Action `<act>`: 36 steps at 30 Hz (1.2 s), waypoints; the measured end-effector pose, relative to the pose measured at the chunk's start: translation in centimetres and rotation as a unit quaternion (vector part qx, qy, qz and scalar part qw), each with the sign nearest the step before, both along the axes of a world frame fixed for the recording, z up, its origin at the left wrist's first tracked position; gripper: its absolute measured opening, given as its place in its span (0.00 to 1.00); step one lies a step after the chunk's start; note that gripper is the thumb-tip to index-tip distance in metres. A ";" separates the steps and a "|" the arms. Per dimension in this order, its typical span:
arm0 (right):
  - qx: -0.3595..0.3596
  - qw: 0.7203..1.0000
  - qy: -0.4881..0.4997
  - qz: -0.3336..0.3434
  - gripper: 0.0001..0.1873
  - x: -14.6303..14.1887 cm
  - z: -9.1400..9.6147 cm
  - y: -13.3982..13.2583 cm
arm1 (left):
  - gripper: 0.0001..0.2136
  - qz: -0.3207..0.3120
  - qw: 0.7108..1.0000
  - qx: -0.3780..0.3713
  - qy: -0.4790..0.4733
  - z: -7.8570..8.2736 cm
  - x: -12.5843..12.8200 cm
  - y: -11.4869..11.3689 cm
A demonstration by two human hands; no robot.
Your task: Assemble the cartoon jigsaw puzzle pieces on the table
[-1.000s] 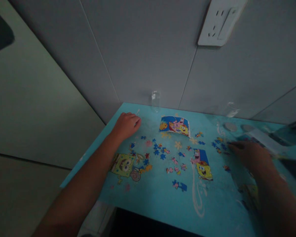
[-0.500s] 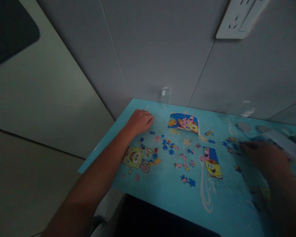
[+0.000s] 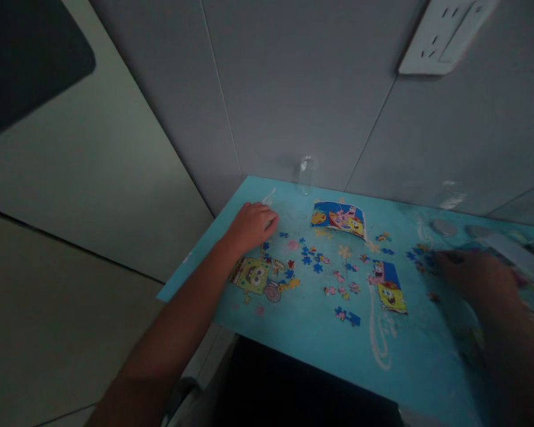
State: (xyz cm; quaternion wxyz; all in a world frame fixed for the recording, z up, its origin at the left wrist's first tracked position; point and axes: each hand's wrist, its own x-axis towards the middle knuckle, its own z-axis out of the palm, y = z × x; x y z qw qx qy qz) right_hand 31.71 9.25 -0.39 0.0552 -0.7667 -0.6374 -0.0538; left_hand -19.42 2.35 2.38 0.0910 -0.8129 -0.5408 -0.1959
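Note:
My left hand (image 3: 253, 226) rests palm down near the far left of the blue table, its fingers curled in and nothing visible in them. My right hand (image 3: 467, 273) is at a cluster of small jigsaw pieces (image 3: 420, 255) on the right. It is dark and smeared by motion, so its grip does not show. A partly joined jigsaw section (image 3: 388, 287) with a yellow cartoon figure lies left of that hand. More loose jigsaw pieces (image 3: 315, 259) are scattered mid-table, and a small joined bit (image 3: 347, 316) lies nearer the front. A curled picture sheet (image 3: 339, 219) lies at the back.
A clear plastic cup (image 3: 307, 176) stands by the wall. Round discs (image 3: 444, 228) and a dim clear container (image 3: 449, 196) are at the back right. The tabletop (image 3: 293, 317) carries printed cartoon figures. A wall socket (image 3: 445, 35) is above, a pale cabinet panel (image 3: 93, 178) on the left.
The view has shifted slightly, moving the table a little rightward in the picture. My right hand is still at the right-hand pieces, now more blurred. My left hand stays resting on the table.

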 end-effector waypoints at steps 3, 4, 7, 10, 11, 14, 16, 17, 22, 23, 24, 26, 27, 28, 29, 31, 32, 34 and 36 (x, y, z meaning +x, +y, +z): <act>-0.036 0.999 -0.026 0.017 0.22 0.0 -0.1 0.0 | 0.13 -0.045 0.998 -0.022 -0.032 0.0 0.4 -0.3; -0.037 0.999 -0.028 0.017 0.22 0.1 -0.1 0.1 | 0.12 -0.077 0.996 -0.038 -0.035 0.1 0.6 -0.4; -0.038 0.999 -0.030 0.018 0.22 0.4 -0.4 0.2 | 0.11 -0.176 0.979 -0.095 -0.029 0.0 0.8 -0.9; -0.037 0.998 -0.036 0.022 0.22 0.7 -0.8 0.4 | 0.14 -0.226 0.963 -0.145 -0.021 -0.1 0.8 -1.3; -0.036 0.998 -0.038 0.020 0.22 0.7 -0.8 0.4 | 0.14 -0.232 0.959 -0.162 -0.020 -0.2 0.7 -1.4; -0.033 0.999 -0.037 0.008 0.23 -0.1 -0.1 0.0 | 0.13 -0.237 0.951 -0.199 -0.013 -0.4 0.9 -1.5; -0.029 0.999 -0.039 0.014 0.24 -1.3 0.8 -0.7 | 0.11 -0.237 0.950 -0.201 -0.010 -0.5 1.1 -1.6; -0.022 0.999 -0.038 0.021 0.24 -2.0 1.3 -1.1 | 0.10 -0.239 0.951 -0.199 -0.010 -0.6 1.2 -1.6; 0.033 0.998 0.004 0.053 0.20 -4.6 2.5 -2.6 | 0.09 -0.260 0.949 -0.177 -0.026 -1.4 1.8 -1.5; 0.036 0.998 0.009 0.054 0.20 -4.9 2.5 -2.8 | 0.09 -0.262 0.949 -0.173 -0.028 -1.5 1.9 -1.5; 0.036 0.997 0.017 0.058 0.19 -5.0 2.5 -2.9 | 0.10 -0.264 0.949 -0.170 -0.030 -1.7 2.1 -1.6; 0.036 0.996 0.034 0.070 0.19 -5.3 2.5 -3.1 | 0.11 -0.265 0.948 -0.176 -0.031 -2.0 2.2 -1.6; 0.035 0.995 0.041 0.078 0.19 -5.5 2.5 -3.2 | 0.11 -0.263 0.946 -0.184 -0.031 -2.2 2.3 -1.7; 0.036 0.995 0.045 0.086 0.19 -5.7 2.6 -3.3 | 0.11 -0.261 0.945 -0.194 -0.030 -2.4 2.3 -1.7; 0.037 0.994 0.046 0.094 0.19 -5.9 2.6 -3.5 | 0.10 -0.259 0.944 -0.202 -0.031 -2.6 2.3 -1.7; 0.042 0.992 0.042 0.109 0.19 -6.4 2.6 -3.7 | 0.10 -0.255 0.943 -0.212 -0.034 -2.8 2.2 -1.6; 0.045 0.991 0.039 0.116 0.19 -6.7 2.7 -3.9 | 0.10 -0.255 0.942 -0.214 -0.035 -2.9 2.2 -1.6; 0.049 0.990 0.031 0.133 0.18 -7.2 2.6 -4.1 | 0.10 -0.252 0.941 -0.222 -0.034 -2.8 2.2 -1.5; 0.046 0.987 0.028 0.150 0.18 -7.5 2.6 -4.2 | 0.10 -0.245 0.940 -0.238 -0.028 -2.5 2.4 -1.5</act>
